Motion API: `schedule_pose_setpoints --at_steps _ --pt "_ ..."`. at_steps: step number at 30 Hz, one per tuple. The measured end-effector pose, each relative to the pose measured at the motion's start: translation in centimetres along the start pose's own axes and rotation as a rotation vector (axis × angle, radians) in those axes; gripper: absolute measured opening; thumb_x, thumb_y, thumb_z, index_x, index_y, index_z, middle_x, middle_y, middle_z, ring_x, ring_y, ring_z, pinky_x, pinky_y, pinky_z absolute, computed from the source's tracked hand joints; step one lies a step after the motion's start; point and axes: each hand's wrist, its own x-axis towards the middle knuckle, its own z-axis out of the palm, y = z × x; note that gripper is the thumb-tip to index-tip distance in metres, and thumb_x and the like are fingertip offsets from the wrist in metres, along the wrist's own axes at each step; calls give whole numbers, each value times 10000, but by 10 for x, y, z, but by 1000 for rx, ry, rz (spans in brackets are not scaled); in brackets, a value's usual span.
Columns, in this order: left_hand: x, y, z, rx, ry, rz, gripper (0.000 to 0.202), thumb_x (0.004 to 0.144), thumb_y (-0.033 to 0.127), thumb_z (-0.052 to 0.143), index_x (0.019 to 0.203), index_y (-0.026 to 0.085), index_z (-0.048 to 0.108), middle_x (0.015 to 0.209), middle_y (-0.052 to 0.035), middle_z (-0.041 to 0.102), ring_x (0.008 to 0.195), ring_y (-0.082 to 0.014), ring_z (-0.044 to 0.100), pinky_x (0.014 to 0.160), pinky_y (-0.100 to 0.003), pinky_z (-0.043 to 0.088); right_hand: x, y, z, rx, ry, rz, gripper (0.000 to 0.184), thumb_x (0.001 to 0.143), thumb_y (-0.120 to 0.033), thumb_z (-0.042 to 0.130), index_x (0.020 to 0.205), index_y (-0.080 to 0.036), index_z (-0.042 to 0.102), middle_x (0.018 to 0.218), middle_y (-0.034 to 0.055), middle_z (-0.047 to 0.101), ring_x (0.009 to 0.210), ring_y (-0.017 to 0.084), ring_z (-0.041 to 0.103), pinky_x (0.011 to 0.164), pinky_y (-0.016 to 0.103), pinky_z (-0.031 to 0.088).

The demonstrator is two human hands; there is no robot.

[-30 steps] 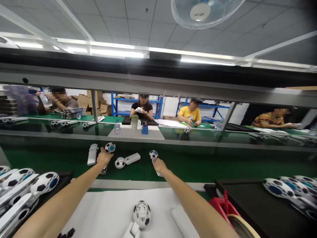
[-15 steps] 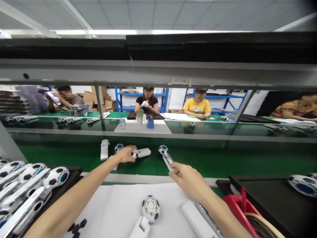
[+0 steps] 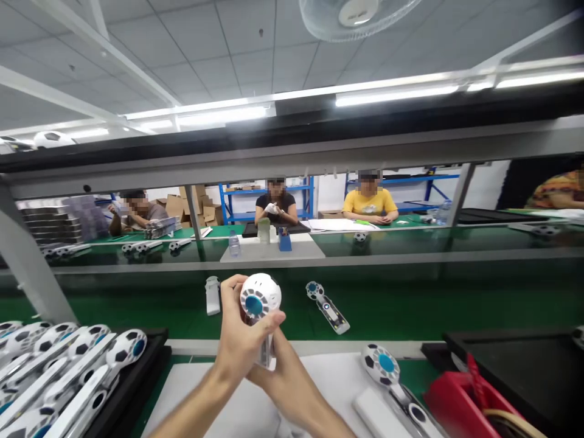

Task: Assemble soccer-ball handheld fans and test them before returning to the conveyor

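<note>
Upright in front of me is a white handheld fan point(image 3: 269, 285) with a ball-shaped head, a blue centre and slots on top. My left hand point(image 3: 237, 331) is closed around the side of its head, thumb across the front. Below, my right hand point(image 3: 285, 365) wraps the handle from behind; its fingers are mostly hidden. To the right on the white mat point(image 3: 182, 389) lies a football-patterned fan point(image 3: 381, 364) beside a white handle piece point(image 3: 378, 413). Farther off, a fan with its handle opened point(image 3: 327, 309) and a white folded one point(image 3: 212, 297) rest on the green belt.
A black tray point(image 3: 152, 353) stacked with several football fans point(image 3: 123, 350) stands at left. On the right are a red container point(image 3: 460, 389) and another black tray point(image 3: 502, 350). A metal post point(image 3: 36, 255) and overhead beam frame the bench. Several people sit across the belt.
Both hands have drawn back from the belt and come together around one fan. The items under my left hand are gone from the belt. My right hand let go of the opened fan. The view tilted upward.
</note>
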Motion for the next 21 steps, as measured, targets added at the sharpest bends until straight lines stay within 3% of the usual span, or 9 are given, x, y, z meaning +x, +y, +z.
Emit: schedule_pose_setpoints --at_steps 3,6,11,16,21 --pt "-5 8 -1 -18 38 -65 663 717 388 829 1123 293 313 1072 -23 510 858 -187 632 752 -310 534 3 11 4 196 -56 3 631 806 -309 780 1362 -235 489 1117 62 664 940 207 636 743 318 532" --pt "-5 10 -4 -108 -64 -150 762 665 353 849 1229 308 338 1142 -50 531 852 -219 657 749 -364 554 0 20 0 335 -120 75 628 776 -470 789 1254 -163 520 826 31 657 650 159 608 541 276 504" --pt "-4 8 -7 -283 -204 -242 857 669 327 830 1358 337 320 1227 -86 533 854 -233 674 788 -443 574 -7 19 -5 416 -125 123 627 797 -576 703 1169 -136 455 737 32 653 491 121 552 451 248 469" --pt "-11 8 -10 -349 -240 -242 850 704 300 824 1365 345 291 1348 -106 476 1044 -297 659 858 -447 568 -15 18 -6 361 -82 182 710 800 -555 720 1280 -164 373 723 15 654 450 98 518 417 205 431" --pt "-16 8 -14 -328 -251 -231 861 708 323 821 1366 347 267 1365 -101 471 1090 -306 642 884 -431 559 -17 20 -3 286 -75 232 785 793 -599 697 1344 -181 325 712 7 652 431 96 495 421 216 432"
